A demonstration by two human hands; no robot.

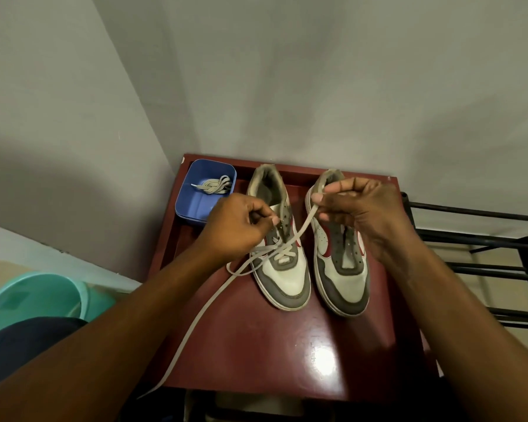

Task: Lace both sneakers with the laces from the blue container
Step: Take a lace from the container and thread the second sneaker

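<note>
Glossy dark-red counter [275,345] with a bright glare patch, smooth blue plastic container [195,208] on its far-left corner, flat woven cloth lace [208,303], scuffed matt leather-look sneakers [287,278], matt black metal rack [485,239] beside the counter

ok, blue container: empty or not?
Not empty. The blue container holds one bundled lace near its far wall; the loose lace is out, pinched by the left hand and right hand.

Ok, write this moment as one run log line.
left hand: pinches lace at left sneaker eyelets | right hand: holds lace end | right sneaker: unlaced | blue container: second lace
</note>
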